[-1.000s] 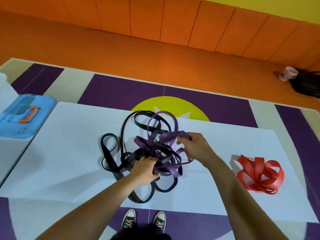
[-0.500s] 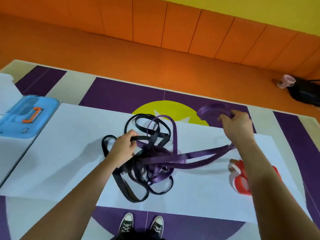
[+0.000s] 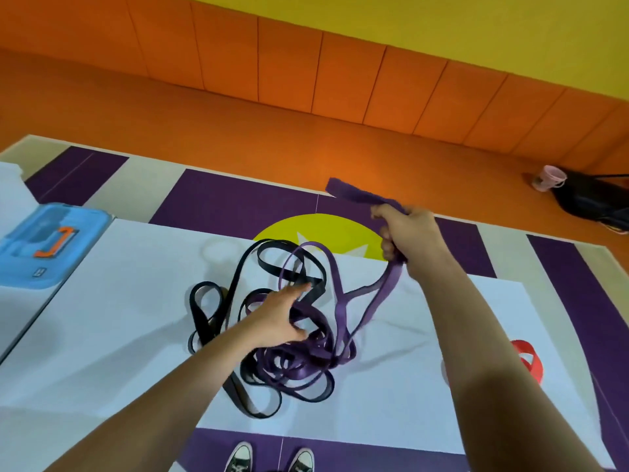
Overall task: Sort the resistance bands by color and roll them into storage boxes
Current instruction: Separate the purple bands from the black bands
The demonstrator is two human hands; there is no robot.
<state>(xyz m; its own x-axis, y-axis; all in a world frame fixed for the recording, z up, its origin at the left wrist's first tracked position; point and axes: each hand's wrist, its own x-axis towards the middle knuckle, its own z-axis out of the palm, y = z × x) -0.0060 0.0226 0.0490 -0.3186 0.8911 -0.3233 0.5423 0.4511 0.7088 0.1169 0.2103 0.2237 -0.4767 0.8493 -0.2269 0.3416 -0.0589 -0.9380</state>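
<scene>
Orange padded floor (image 3: 238,131) surrounds a white table (image 3: 119,318). At the table's centre lies a tangle of black and purple resistance bands (image 3: 306,362). One purple band (image 3: 381,298) stretches up and rightward from it into the right hand (image 3: 415,236), whose fingers curl round it. The left hand (image 3: 275,318), fingers spread, presses the tangle. A blue storage box (image 3: 44,247) sits far left.

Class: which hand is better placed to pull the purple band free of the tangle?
Right hand: it grips the purple rubber resistance band, raised above the tangled pile of black and purple bands. The left hand is open over that pile.
</scene>
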